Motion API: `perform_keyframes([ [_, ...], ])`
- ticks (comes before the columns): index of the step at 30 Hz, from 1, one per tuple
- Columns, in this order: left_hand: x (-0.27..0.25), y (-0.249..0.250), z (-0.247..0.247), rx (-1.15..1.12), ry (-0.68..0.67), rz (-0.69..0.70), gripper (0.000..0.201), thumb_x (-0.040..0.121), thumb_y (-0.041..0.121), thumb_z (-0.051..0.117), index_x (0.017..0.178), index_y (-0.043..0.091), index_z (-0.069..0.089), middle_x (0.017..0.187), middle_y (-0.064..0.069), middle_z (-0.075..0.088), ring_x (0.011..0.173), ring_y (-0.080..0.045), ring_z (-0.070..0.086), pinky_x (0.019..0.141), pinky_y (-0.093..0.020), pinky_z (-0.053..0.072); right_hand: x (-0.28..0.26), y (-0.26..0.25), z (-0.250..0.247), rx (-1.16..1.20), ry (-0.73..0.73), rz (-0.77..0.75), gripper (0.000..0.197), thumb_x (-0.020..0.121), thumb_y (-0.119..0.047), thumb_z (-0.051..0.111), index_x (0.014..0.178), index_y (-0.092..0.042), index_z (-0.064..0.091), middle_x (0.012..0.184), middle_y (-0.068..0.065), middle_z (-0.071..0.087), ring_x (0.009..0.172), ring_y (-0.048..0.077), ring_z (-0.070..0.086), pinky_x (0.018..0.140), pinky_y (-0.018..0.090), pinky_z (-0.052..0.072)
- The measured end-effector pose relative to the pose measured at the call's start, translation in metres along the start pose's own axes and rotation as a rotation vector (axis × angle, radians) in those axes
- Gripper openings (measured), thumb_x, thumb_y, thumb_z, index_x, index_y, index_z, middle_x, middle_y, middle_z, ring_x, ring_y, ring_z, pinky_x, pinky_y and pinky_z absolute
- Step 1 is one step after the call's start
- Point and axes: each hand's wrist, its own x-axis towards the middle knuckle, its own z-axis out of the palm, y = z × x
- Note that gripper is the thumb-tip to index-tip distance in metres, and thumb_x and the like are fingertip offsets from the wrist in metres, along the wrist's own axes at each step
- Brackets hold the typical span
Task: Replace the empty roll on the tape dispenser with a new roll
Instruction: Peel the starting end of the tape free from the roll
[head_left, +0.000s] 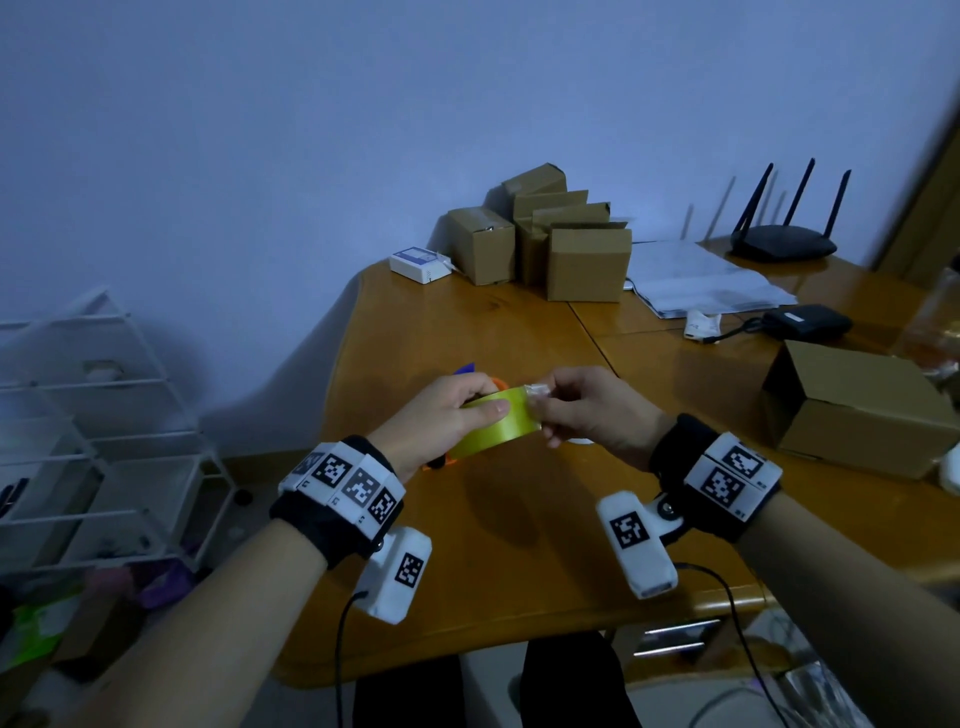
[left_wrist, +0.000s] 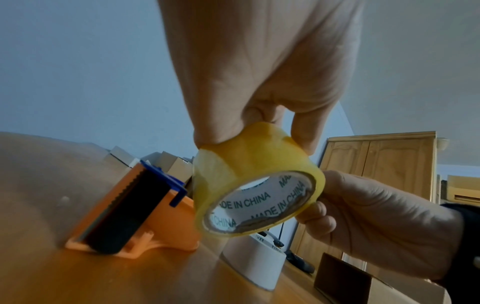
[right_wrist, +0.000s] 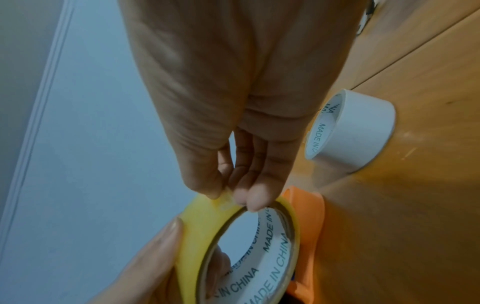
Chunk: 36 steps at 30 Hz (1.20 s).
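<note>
We hold the yellow roll (head_left: 496, 427) above the desk (head_left: 519, 545), our left hand (head_left: 441, 415) gripping it, thumb on its outer face. Our right hand (head_left: 587, 410) pinches the tape's loose end at the roll's top. The orange dispenser (left_wrist: 145, 209) and the empty white core (right_wrist: 355, 129) sit on the desk just beneath

**Non-task items observed on and around the wooden table**

Wooden table (head_left: 519, 519) carries a cluster of small cardboard boxes (head_left: 545, 239) at its far edge, a white device (head_left: 420, 263) just left of them, loose papers (head_left: 701, 280), a black router (head_left: 784, 241) with upright antennas, a black adapter (head_left: 810, 321), and one larger cardboard box (head_left: 852, 410) at right. White wire rack (head_left: 104, 415) stands on the floor, left.
</note>
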Motion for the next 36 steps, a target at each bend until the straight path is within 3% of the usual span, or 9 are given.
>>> perform_keyframes([
  [3,-0.002,-0.002,0.002,-0.030,0.005,0.005,0.029,0.099,0.027,0.055,0.097,-0.001,0.059,0.085,-0.011,0.057,0.074,-0.021,0.055,0.069,-0.033,0.041,-0.001,0.006,0.001,0.024,0.016,-0.001,0.030,0.094,-0.012,0.063,0.107,0.015,0.057,0.078,0.012,0.062,0.064,0.014,0.062,0.064,0.025,0.056],
  [9,-0.002,0.001,0.002,-0.040,-0.013,-0.005,0.030,0.100,0.027,0.054,0.100,-0.002,0.058,0.085,-0.010,0.056,0.075,-0.020,0.054,0.067,-0.029,0.041,-0.004,0.011,0.002,0.006,0.061,-0.053,0.017,0.094,-0.014,0.063,0.100,0.002,0.064,0.084,0.015,0.064,0.070,0.019,0.062,0.069,0.029,0.056],
  [14,0.001,0.005,-0.001,0.023,-0.006,-0.010,0.025,0.100,0.027,0.054,0.098,0.004,0.061,0.087,-0.006,0.060,0.072,-0.012,0.056,0.062,-0.018,0.042,-0.003,0.010,0.004,0.016,0.044,-0.062,0.027,0.090,-0.016,0.069,0.102,0.007,0.062,0.091,0.016,0.065,0.072,0.019,0.062,0.071,0.030,0.057],
  [18,0.001,0.001,0.002,0.027,0.017,-0.023,0.029,0.100,0.026,0.054,0.098,-0.003,0.057,0.085,-0.009,0.056,0.073,-0.015,0.054,0.060,-0.019,0.041,-0.003,0.010,0.005,0.023,0.045,-0.064,0.025,0.093,-0.013,0.064,0.104,0.010,0.062,0.082,0.013,0.063,0.066,0.015,0.061,0.066,0.027,0.057],
  [20,0.001,0.000,0.003,0.011,0.014,-0.027,0.025,0.100,0.026,0.053,0.092,0.002,0.057,0.083,-0.008,0.056,0.071,-0.013,0.054,0.057,-0.016,0.041,-0.003,0.010,0.005,0.035,0.037,-0.062,0.026,0.094,-0.013,0.063,0.103,0.012,0.061,0.078,0.010,0.062,0.064,0.013,0.061,0.064,0.024,0.056],
  [23,0.001,0.000,0.004,-0.005,0.014,-0.026,0.019,0.100,0.026,0.053,0.085,0.013,0.056,0.081,-0.005,0.056,0.070,-0.012,0.054,0.059,-0.020,0.041,-0.004,0.009,0.005,0.036,0.038,-0.063,0.026,0.095,-0.013,0.062,0.099,0.013,0.061,0.076,0.011,0.061,0.063,0.013,0.060,0.063,0.024,0.056],
  [28,0.001,0.003,0.004,-0.062,0.021,-0.022,0.019,0.100,0.025,0.054,0.085,0.015,0.057,0.080,-0.003,0.058,0.065,-0.007,0.057,0.057,-0.018,0.044,-0.004,0.007,0.004,0.030,0.070,-0.060,0.024,0.094,-0.017,0.063,0.096,0.007,0.063,0.076,0.012,0.061,0.063,0.016,0.060,0.064,0.027,0.055],
  [33,-0.002,0.003,-0.001,-0.179,0.004,-0.036,0.018,0.099,0.025,0.054,0.088,0.010,0.057,0.083,-0.011,0.057,0.073,-0.022,0.055,0.065,-0.030,0.042,-0.010,-0.003,0.005,0.023,0.061,-0.108,0.016,0.094,-0.013,0.062,0.103,0.000,0.057,0.081,0.013,0.062,0.063,0.015,0.059,0.062,0.027,0.055],
  [36,-0.002,0.007,-0.006,-0.152,0.011,-0.033,0.020,0.099,0.026,0.054,0.090,0.009,0.059,0.082,-0.009,0.061,0.072,-0.021,0.058,0.063,-0.027,0.044,-0.011,-0.010,0.006,0.003,0.034,-0.107,0.025,0.091,-0.017,0.067,0.109,-0.005,0.054,0.086,0.016,0.063,0.064,0.017,0.060,0.063,0.029,0.057],
])
